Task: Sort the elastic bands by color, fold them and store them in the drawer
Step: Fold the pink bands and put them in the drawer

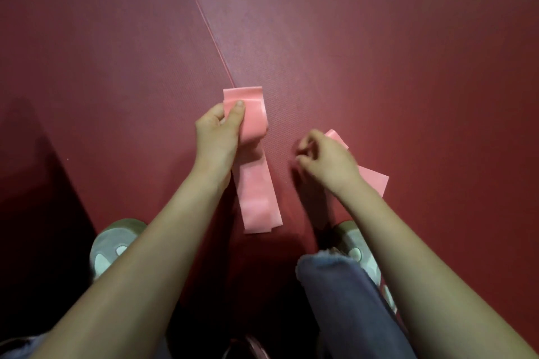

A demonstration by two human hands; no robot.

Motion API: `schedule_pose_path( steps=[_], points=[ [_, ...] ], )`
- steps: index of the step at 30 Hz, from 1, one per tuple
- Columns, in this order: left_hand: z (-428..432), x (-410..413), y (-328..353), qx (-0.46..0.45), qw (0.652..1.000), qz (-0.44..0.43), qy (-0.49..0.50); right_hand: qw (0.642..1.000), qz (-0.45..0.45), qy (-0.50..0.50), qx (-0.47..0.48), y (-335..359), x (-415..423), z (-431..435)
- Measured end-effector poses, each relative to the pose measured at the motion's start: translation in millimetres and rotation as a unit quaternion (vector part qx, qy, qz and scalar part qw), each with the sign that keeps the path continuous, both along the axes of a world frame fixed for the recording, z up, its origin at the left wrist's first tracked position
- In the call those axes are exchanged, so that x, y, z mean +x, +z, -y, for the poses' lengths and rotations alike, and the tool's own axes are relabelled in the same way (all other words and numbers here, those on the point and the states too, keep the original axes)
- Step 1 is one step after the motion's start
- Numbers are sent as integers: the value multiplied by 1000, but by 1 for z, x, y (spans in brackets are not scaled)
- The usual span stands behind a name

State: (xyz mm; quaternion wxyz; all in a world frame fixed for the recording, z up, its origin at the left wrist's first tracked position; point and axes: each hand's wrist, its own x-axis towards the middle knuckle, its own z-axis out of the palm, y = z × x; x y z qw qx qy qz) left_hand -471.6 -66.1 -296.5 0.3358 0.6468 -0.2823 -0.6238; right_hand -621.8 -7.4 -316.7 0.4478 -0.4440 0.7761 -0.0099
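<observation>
Pink band (256,198), seemingly folded double

Item count, head view:

- Pink elastic bands: two. One pink band (256,154) is folded over in several layers; a second pink band (374,181) is partly hidden.
- Hands: two, the left hand (217,137) and the right hand (326,160).
- Red floor mats (379,52): at least two, meeting at one seam.
- Grey shoes (113,245): two.
</observation>
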Motion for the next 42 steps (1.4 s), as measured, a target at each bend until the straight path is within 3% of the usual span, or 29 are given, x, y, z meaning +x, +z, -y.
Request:
schedule_pose_path(
  steps=[2, 5, 14, 18, 19, 23, 28, 33, 37, 42],
  points=[
    [-2, -3, -1, 14, 1000, -2, -10, 989, -97, -77, -75, -5, -17, -9],
    [-4, -6, -2, 18, 999, 10, -27, 981, -104, -161, -24, -19, -40, -24],
    [-9, -10, -7, 13, 999, 30, -40, 971, -100, -215, 5, -30, -48, -16],
    [-11, -11, -6, 2, 999, 31, -37, 965, -151, -198, -79, -10, -40, -9],
    [-11, -11, -5, -2, 999, 27, -30, 963, -119, -214, -114, -3, -36, -6],
    [-11, -14, 2, 8, 1000, -6, -15, 915, 152, -329, -177, 32, -11, 1],
    [-9, -15, 4, 3, 1000, -16, -7, 913, 313, -229, -131, 59, 10, 2],
    [-10, -15, 4, -25, 1000, -18, 2, 903, 391, -164, -67, 68, 12, 13],
    [-10, -17, 6, -47, 999, -12, -8, 950, 242, -117, -155, 65, 15, 18],
    [-10, -16, 3, -47, 998, -18, -29, 961, 143, -19, -235, 59, 17, 16]
  ],
)
